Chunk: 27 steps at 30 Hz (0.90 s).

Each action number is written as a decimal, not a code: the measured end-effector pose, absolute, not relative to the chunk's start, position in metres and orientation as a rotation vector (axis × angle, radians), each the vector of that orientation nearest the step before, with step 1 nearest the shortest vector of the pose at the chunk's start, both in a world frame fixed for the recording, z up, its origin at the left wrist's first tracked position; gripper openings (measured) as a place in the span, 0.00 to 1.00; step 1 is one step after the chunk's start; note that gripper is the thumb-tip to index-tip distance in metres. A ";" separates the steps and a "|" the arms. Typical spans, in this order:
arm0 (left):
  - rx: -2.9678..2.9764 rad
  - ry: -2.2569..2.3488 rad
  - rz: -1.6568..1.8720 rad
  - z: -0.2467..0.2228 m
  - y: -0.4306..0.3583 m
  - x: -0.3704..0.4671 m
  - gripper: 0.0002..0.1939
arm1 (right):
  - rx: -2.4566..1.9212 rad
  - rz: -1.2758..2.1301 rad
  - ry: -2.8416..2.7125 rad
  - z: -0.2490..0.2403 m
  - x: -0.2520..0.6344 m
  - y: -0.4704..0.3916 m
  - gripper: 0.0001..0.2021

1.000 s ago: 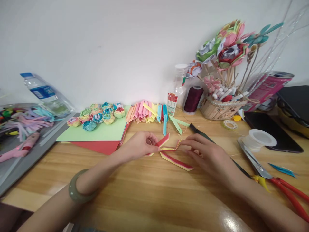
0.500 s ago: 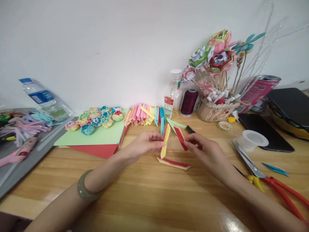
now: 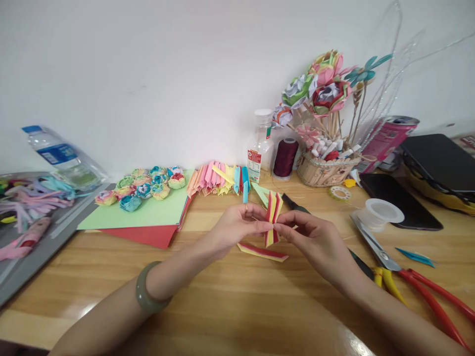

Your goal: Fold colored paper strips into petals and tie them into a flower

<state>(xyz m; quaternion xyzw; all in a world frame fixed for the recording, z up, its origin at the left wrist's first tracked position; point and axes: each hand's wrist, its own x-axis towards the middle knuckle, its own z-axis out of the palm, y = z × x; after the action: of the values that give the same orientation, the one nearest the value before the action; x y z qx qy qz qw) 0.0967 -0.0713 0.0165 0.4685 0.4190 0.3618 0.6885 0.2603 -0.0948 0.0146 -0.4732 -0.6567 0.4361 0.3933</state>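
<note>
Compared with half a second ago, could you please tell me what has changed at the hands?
The left hand and right hand have come together, bringing their red-and-yellow strips from apart to side by side. Neither has visibly let go. The loose strip still lies on the table; the paper flowers stay put.

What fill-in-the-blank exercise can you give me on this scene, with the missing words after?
The left hand and right hand hold folded paper strips coloured red and ____.
The bracelet is on the ____ arm.
The scissors have ____ handles.
The tilted bottle has a ____ cap.

Missing words: yellow; left; red; blue.
</note>
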 end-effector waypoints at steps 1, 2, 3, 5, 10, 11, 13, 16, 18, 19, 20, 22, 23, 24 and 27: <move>1.059 0.945 0.819 0.017 -0.071 0.098 0.15 | -1.216 1.104 -1.665 0.015 0.261 -0.094 0.10; 1.074 0.953 0.828 0.017 -0.070 0.099 0.15 | -1.234 1.097 -1.662 0.015 0.261 -0.094 0.10; 1.096 0.962 0.842 0.017 -0.069 0.099 0.14 | -1.256 1.087 -1.654 0.016 0.262 -0.094 0.10; 1.176 0.994 0.883 0.019 -0.066 0.100 0.13 | -1.296 1.060 -1.612 0.018 0.264 -0.093 0.10; 1.382 1.110 0.950 0.024 -0.060 0.096 0.08 | -1.330 1.055 -1.458 0.023 0.267 -0.091 0.10; 1.383 1.126 0.947 0.024 -0.060 0.096 0.08 | -1.325 1.069 -1.442 0.024 0.267 -0.091 0.10; 1.393 1.156 0.928 0.022 -0.062 0.097 0.07 | -1.307 1.109 -1.424 0.025 0.265 -0.091 0.10; 1.486 1.203 0.929 0.020 -0.067 0.101 0.06 | -1.284 1.210 -1.396 0.025 0.262 -0.092 0.11; 1.548 1.202 0.949 0.019 -0.071 0.104 0.04 | -1.267 1.295 -1.357 0.024 0.261 -0.092 0.11; 1.578 1.191 0.955 0.019 -0.072 0.105 0.03 | -1.258 1.329 -1.335 0.023 0.261 -0.091 0.11; 1.608 1.174 0.956 0.019 -0.073 0.105 0.03 | -1.252 1.354 -1.314 0.023 0.261 -0.091 0.11; 1.675 1.146 0.946 0.020 -0.075 0.105 0.02 | -1.243 1.380 -1.279 0.022 0.261 -0.090 0.11; 1.709 1.140 0.941 0.020 -0.076 0.105 0.02 | -1.238 1.391 -1.268 0.021 0.262 -0.089 0.11; 1.740 1.135 0.933 0.020 -0.076 0.104 0.02 | -1.231 1.404 -1.261 0.021 0.262 -0.089 0.10; 1.795 1.099 0.895 0.021 -0.078 0.103 0.03 | -1.203 1.458 -1.249 0.020 0.263 -0.088 0.11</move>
<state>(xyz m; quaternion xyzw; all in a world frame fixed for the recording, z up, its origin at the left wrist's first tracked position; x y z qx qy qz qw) 0.1032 -0.0776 0.0208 0.7143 0.4373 0.3562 0.4144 0.2629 -0.0883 0.0196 -0.4808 -0.4992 0.5828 0.4242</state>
